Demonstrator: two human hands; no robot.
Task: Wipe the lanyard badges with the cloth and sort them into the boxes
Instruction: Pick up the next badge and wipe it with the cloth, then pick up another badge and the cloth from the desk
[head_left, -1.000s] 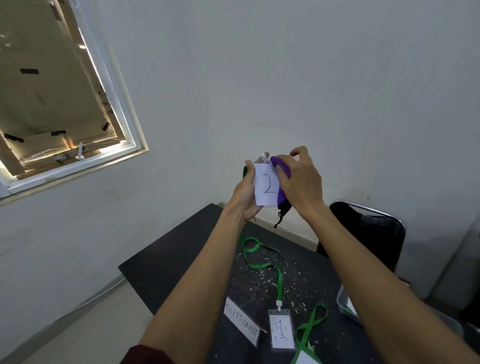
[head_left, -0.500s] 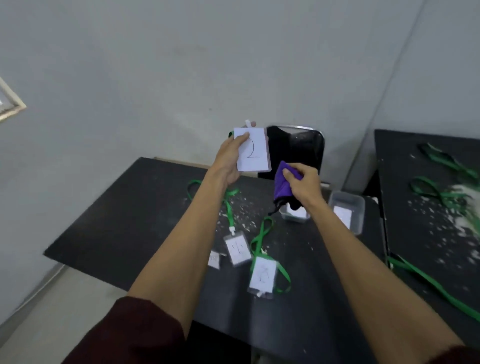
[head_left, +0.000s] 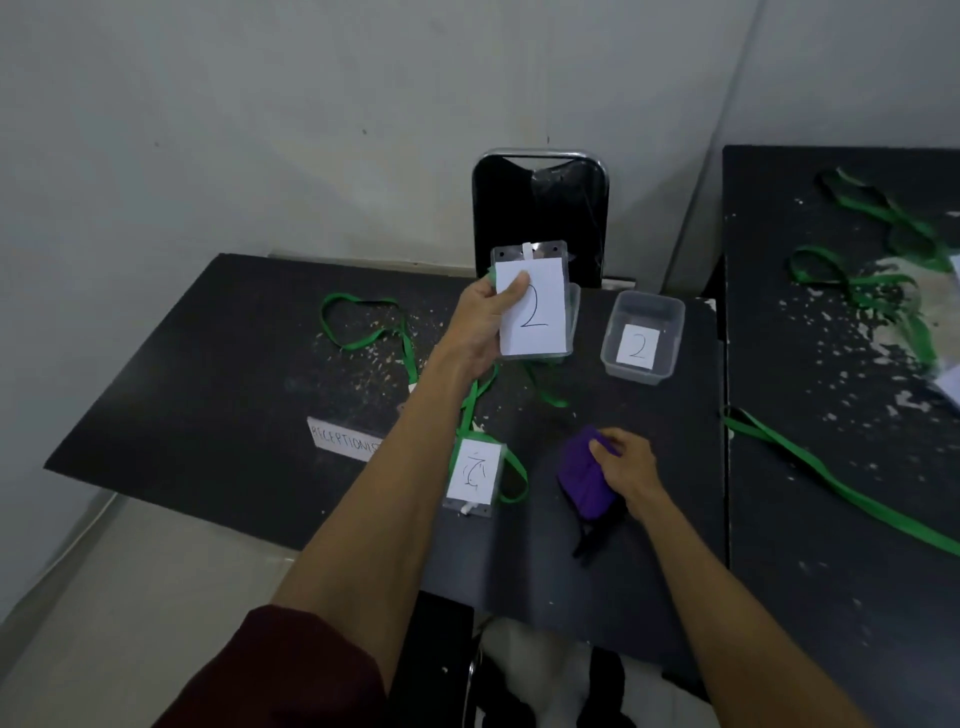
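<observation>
My left hand (head_left: 480, 325) grips a clear badge holder with a white card marked 2 (head_left: 535, 312), held upright above the black table (head_left: 218, 374); its green lanyard hangs down under it. My right hand (head_left: 626, 465) holds the purple cloth (head_left: 584, 480) low on the table. A clear box labelled 2 (head_left: 643, 335) stands at the back right. Another clear box sits mostly hidden behind the held badge. A second badge (head_left: 474, 478) with a green lanyard lies face up near the front.
A white RECEPTIONIST sign (head_left: 343, 441) lies left of my left arm. A green lanyard loop (head_left: 358, 322) lies at the back left. A black chair (head_left: 540, 208) stands behind the table. The second black table (head_left: 831, 467) on the right carries several green lanyards and white crumbs.
My view has tilted down. My right hand has dropped with the purple cloth from beside the badge down to the table. My left hand still holds the badge marked 2 up.
</observation>
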